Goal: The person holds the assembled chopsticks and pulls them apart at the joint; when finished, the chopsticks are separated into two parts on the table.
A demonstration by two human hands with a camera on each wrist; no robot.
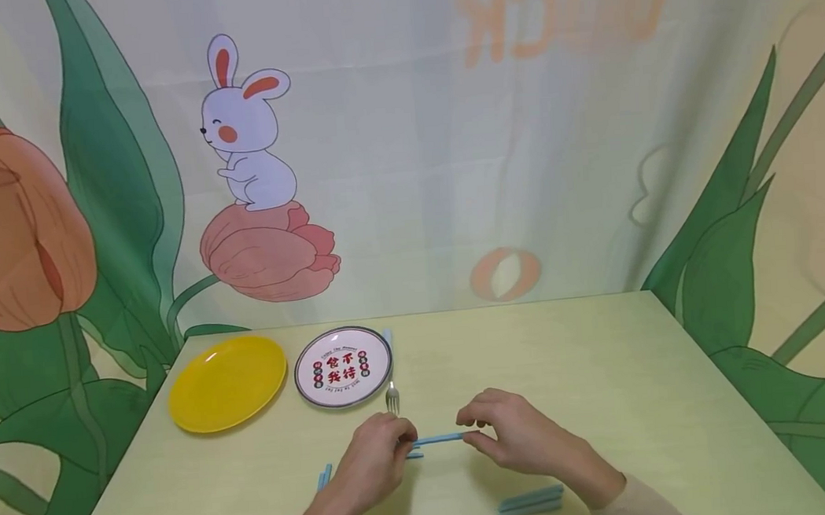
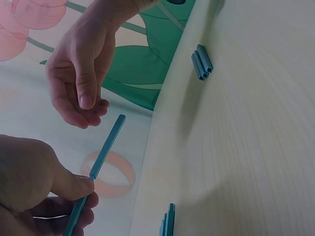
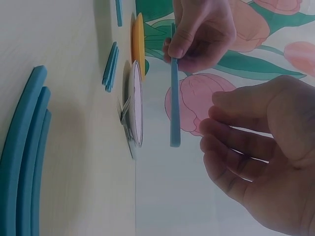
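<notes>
My left hand pinches a slim light-blue stick between thumb and fingers, holding it above the table. In the left wrist view a narrow joint shows partway along this stick, just past the thumb. My right hand is beside the stick's free end, its fingers loosely bent, with a gap between them and the stick in both wrist views. Below the right hand lies a group of similar blue sticks. More blue sticks lie under the left hand, partly hidden by it in the head view.
Another little group of blue sticks lies left of the left forearm. Toward the back left are a yellow plate and a white plate with red characters. A fork lies along the white plate's right side. A printed curtain hangs behind the table.
</notes>
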